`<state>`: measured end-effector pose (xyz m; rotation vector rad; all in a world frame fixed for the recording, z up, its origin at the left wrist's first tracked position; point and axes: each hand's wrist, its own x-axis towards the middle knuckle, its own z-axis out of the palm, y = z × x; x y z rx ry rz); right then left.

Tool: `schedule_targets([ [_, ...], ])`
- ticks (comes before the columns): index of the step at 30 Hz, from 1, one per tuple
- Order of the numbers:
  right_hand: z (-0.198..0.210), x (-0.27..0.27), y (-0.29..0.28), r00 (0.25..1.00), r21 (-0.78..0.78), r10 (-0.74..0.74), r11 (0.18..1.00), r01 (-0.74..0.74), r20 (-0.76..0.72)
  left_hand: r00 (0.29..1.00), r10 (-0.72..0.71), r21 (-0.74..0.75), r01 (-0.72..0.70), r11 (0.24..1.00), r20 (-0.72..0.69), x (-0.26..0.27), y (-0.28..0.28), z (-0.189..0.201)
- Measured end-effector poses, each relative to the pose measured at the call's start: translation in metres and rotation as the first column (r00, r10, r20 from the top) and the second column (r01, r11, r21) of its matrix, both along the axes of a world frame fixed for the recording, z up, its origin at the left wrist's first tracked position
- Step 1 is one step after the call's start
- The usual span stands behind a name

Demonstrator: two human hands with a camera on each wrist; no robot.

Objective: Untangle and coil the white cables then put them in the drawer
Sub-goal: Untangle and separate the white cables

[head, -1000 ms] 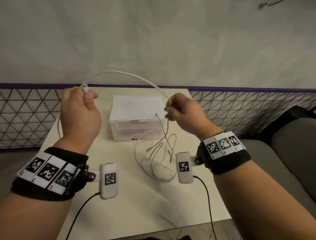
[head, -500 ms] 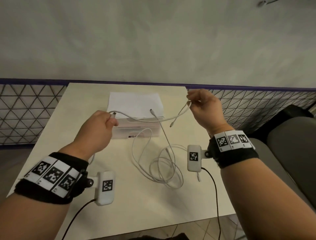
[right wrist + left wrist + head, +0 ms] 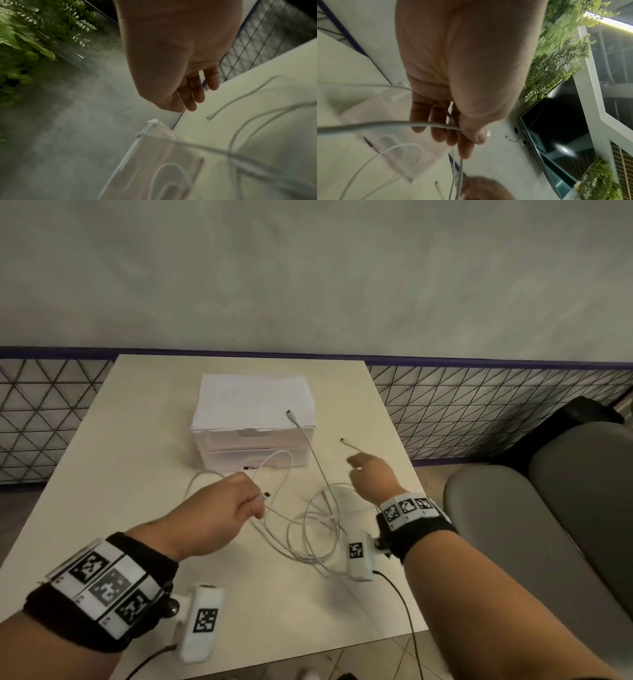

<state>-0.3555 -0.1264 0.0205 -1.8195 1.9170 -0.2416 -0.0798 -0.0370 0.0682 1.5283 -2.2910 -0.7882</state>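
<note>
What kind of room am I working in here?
Probably a lounge or office break area, not a workshop: a small pale table against a plaster wall, grey upholstered seating to the right, and artificial foliage beside a dark wall screen in the left wrist view.

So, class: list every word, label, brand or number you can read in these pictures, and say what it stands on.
No readable text in any view.
Wristbands and wrist cameras: square black-and-white marker patterns, no letters or numbers.
Drawer unit: a small dark mark on the lower front edge, too small to read.
White cables: no visible print.
</note>
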Motion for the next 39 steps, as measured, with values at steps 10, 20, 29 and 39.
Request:
schedule_targets([
  [10, 0.028, 0.087, 0.015, 0.684, -0.090, 0.069, 0.996, -0.005, 0.726, 0.581, 0.578, 0.420, -0.396, 0.816, -0.574, -0.004, -0.003, 0.017],
  [20, 0.071, 0.107, 0.063, 0.563, -0.142, 0.234, 0.969, -0.203, 0.792, 0.185, 0.517, 0.510, -0.086, 0.856, -0.836, -0.013, -0.013, 0.054],
  [29, 0.091, 0.115, 0.073, 0.573, -0.124, 0.410, 0.873, -0.471, 0.709, 0.328, 0.405, 0.335, -0.251, 0.908, -0.853, -0.024, -0.004, 0.073],
  [39, 0.063, 0.074, 0.059, 0.844, 0.041, 0.467, 0.869, -0.493, 0.263, 0.038, 0.107, 0.072, -0.516, 0.854, -0.994, 0.052, -0.017, 0.130],
])
